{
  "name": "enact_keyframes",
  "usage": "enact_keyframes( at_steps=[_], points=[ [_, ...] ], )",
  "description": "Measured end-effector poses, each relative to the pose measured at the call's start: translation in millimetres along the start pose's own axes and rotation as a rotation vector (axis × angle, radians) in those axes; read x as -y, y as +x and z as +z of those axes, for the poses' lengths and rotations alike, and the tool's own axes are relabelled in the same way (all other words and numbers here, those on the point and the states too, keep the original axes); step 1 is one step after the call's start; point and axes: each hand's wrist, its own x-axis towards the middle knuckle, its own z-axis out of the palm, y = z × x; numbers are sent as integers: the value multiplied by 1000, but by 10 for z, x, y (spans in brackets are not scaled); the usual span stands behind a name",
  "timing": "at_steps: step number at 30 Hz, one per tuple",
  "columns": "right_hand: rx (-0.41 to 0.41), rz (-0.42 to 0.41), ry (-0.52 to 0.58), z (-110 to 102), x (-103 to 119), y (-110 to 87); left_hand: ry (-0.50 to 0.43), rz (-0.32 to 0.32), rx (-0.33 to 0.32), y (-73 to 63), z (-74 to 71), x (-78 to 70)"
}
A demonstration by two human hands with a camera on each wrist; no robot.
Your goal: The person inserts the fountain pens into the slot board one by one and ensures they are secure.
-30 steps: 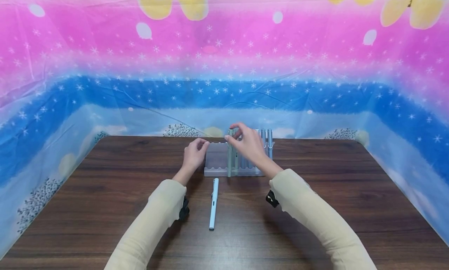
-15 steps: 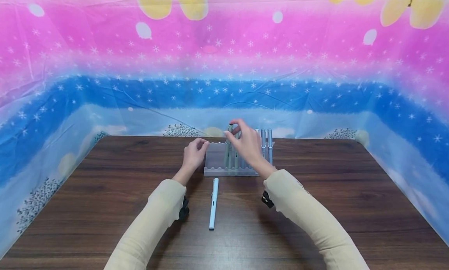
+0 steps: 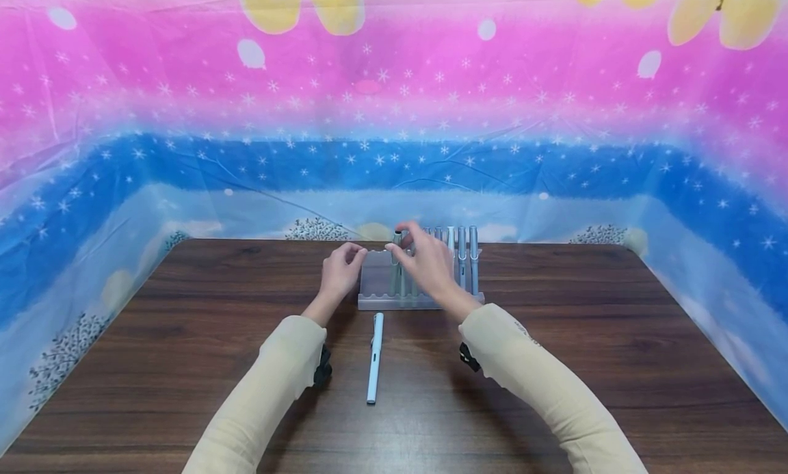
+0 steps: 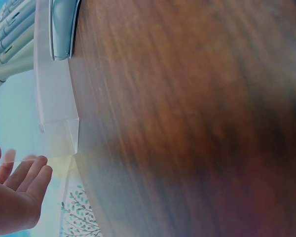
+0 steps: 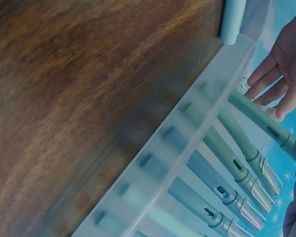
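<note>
A clear plastic pen rack (image 3: 375,272) stands upright toward the back of the table. My left hand (image 3: 341,269) pinches its left side edge near the top corner, thumb on one side and fingers on the other. With thumb and fingers my right hand (image 3: 434,265) holds the capped end of a dark green pen (image 3: 396,262), nearly upright. In the right wrist view this green pen (image 5: 259,118) leans across the rack, its lower end at the front lip. Right beside it stands another green pen (image 5: 232,153).
Several blue and grey pens (image 3: 468,255) fill the rack's right part, partly hidden by the right hand. One light blue pen (image 3: 375,358) lies on the wooden table (image 3: 246,392) in front of the rack. A patterned cloth (image 3: 394,166) surrounds the table's back and sides.
My right hand has lifted the dark green pen from in front of the rack, shifted slightly left, and lowered it into the row left of the other green pens. The left hand stays put.
</note>
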Motion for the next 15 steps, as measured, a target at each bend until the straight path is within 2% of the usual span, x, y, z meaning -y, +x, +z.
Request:
enact_keyframes(
  at_steps=[6,15],
  points=[
    [49,-10,21,1,3,-16,-9,-3,5,-2,0,-6],
    [56,-43,26,2,-30,2,-18,1,6,-15,-12,-17]
  ],
)
